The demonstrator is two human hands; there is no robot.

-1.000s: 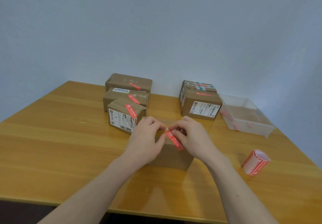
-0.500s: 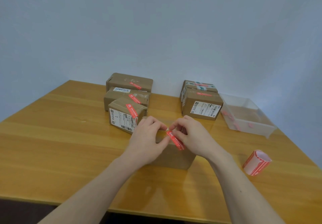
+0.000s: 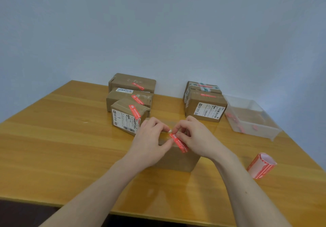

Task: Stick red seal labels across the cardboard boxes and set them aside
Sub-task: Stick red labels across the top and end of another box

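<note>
Both hands met over a cardboard box (image 3: 178, 158) at the table's (image 3: 70, 138) near middle. The left hand (image 3: 150, 143) and right hand (image 3: 197, 138) each pinched the red label (image 3: 179, 143) (draped over the box's top edge) between curled fingers.

**Little legible beyond one digit**

On the wooden table (image 3: 61, 138), the nearest sealed cardboard box (image 3: 129, 116), at about 11 o'clock from the hands, carries a white shipping label (image 3: 123, 121) with a large "1" printed on it, a barcode below and a small square code at its lower left; the finer print is too small to read. The box at 1 o'clock (image 3: 205, 107) bears a white label (image 3: 209, 111) with a barcode and digits too blurred to make out. The red seal label (image 3: 179, 143) across the near box shows white lettering that cannot be read.
</note>
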